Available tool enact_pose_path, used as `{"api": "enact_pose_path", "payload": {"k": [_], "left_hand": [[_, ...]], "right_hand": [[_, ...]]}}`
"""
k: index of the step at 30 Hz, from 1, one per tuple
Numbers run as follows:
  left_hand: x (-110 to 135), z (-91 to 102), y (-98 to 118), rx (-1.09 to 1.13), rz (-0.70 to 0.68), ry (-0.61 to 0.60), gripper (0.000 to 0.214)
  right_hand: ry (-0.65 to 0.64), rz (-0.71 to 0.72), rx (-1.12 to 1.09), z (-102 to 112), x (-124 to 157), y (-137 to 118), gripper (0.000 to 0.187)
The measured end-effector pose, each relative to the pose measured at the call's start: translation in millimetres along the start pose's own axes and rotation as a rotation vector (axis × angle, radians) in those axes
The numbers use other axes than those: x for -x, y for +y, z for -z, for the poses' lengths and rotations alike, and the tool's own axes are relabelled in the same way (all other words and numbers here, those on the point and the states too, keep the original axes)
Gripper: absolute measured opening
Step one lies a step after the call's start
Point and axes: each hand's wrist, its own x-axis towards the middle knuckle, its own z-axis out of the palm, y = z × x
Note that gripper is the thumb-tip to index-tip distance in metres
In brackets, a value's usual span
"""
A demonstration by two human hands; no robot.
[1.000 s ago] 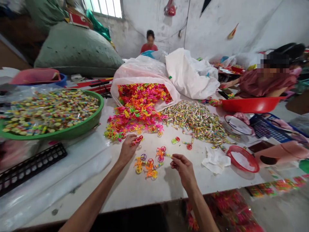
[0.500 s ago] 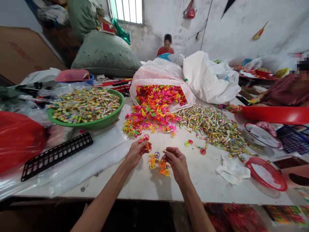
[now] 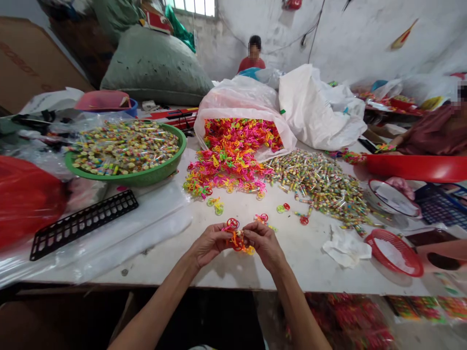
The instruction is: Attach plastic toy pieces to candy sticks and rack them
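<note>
The left hand and right hand meet at the middle of a long white-topped table, almost knuckle to knuckle. Both are curled nearly shut, their fingers pinching from either side a small tangle of orange, yellow and red plastic toy pieces. Just beyond, at 12 o'clock, lie a few loose neon plastic pieces. Farther out at 12 o'clock, a heap of bright pink, orange and yellow plastic pieces spills from a large translucent plastic sack. At 1 o'clock spreads a mound of striped, cellophane-wrapped candy sticks. A round green plastic basin of wrapped sweets sits at 10 o'clock, and a black slotted plastic rack lies at 9 o'clock. A red mesh basket rests at 3 o'clock. A person in a red shirt sits beyond the sack at 12 o'clock.
</note>
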Motion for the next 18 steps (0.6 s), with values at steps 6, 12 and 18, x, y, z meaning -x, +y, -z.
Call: {"api": "enact_pose_path", "payload": {"k": [6,12,18], "left_hand": [[0,-4.5,-5,-0.068,0.068,-0.08,0.024],[-2,-3.7,-15,-0.088,0.054,-0.114,0.026],[-3,-4.8,-22,-0.272,-0.071,0.084,0.017]], "right_hand": [[-0.024,-0.058,-0.004,7,4,2,0.019],[-0.06,-0.033,0.1,8,11,-4,0.021],[0.056,0.135,0.411,6,20,4,0.017]]}}
